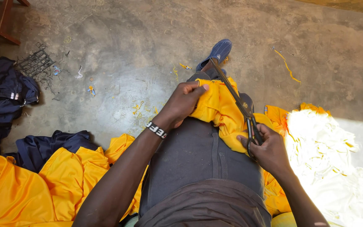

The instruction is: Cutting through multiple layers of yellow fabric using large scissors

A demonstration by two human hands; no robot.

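The yellow garment (219, 110) lies bunched across the person's lap, on the dark trousers (194, 155). The left hand (183, 102) pinches its far left edge, clenched on the cloth. The right hand (267, 149) grips the handles of the scissors (238, 101), whose long blades run up and to the left from that hand, over the garment toward the blue shoe (217, 52). The right hand sits nearer the viewer. More yellow cloth (43, 185) is piled near left, navy cloth (5, 92) at far left. Beyond the shoe lies concrete floor (148, 38) scattered with thread scraps.
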